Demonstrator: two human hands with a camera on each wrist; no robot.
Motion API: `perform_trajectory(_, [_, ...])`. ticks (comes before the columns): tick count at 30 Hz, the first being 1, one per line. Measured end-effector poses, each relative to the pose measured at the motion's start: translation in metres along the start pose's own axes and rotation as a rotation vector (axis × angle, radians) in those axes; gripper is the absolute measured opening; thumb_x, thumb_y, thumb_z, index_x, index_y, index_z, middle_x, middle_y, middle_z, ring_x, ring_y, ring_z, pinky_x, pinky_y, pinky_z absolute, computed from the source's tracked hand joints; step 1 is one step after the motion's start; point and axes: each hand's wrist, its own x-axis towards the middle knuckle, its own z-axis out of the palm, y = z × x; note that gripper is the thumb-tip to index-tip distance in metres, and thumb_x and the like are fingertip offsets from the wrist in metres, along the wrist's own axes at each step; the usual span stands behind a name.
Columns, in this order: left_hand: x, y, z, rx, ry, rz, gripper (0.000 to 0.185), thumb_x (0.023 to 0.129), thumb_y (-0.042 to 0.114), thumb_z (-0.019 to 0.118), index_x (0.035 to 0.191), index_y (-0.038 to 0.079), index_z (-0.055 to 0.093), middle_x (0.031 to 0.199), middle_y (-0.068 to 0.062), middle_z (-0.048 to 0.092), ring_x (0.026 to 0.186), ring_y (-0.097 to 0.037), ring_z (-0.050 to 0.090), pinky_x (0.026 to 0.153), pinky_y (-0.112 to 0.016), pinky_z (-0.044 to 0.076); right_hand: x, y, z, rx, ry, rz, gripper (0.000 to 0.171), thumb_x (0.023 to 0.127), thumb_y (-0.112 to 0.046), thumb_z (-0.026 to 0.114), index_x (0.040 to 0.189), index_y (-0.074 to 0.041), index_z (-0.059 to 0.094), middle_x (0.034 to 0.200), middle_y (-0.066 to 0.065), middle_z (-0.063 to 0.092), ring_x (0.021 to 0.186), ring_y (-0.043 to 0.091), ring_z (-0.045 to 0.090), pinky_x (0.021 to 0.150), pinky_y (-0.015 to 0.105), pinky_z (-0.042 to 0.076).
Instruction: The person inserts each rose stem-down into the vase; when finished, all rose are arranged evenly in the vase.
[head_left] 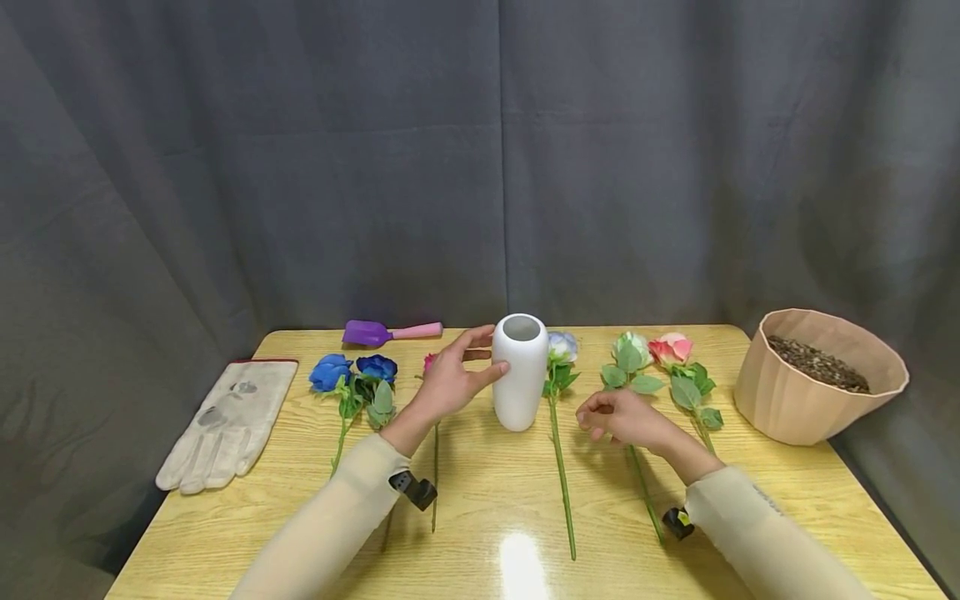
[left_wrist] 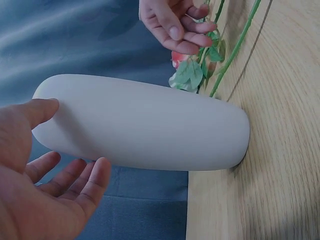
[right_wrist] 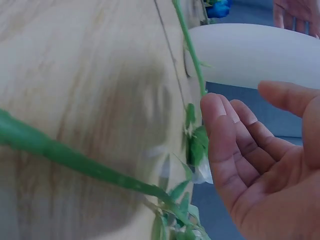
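A white vase [head_left: 519, 379] stands upright near the middle of the wooden table. My left hand [head_left: 459, 375] is at its left side, thumb extended across the front and the other fingers loosely spread; in the left wrist view, the thumb overlaps the vase [left_wrist: 145, 125] near its top. My right hand [head_left: 622, 418] hovers, fingers loosely bent and nothing held, between a pale blue-white flower [head_left: 562, 347] and a white-green rose [head_left: 632, 352]. In the right wrist view, a green stem [right_wrist: 75, 159] runs below that hand [right_wrist: 265, 160].
A coral rose [head_left: 671, 348] and a beige pot [head_left: 787, 392] of soil lie to the right. At left are blue flowers [head_left: 330, 372], a magenta flower [head_left: 430, 361], a purple trowel [head_left: 367, 333] with a pink handle, and work gloves [head_left: 232, 417]. Dark curtains [head_left: 375, 167] hang behind.
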Motion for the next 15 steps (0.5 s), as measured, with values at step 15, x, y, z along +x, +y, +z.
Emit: perform_trajectory(15, [-0.001, 0.004, 0.002, 0.023, 0.006, 0.012, 0.067, 0.087, 0.039, 0.077, 0.146, 0.024, 0.048, 0.141, -0.005, 0.058, 0.13, -0.032, 0.057, 0.105, -0.056, 0.048, 0.004, 0.01, 0.015, 0.052, -0.066, 0.046, 0.026, 0.1, -0.023, 0.06, 0.113, -0.002, 0.067, 0.098, 0.01, 0.073, 0.079, 0.02, 0.068, 0.062, 0.035, 0.054])
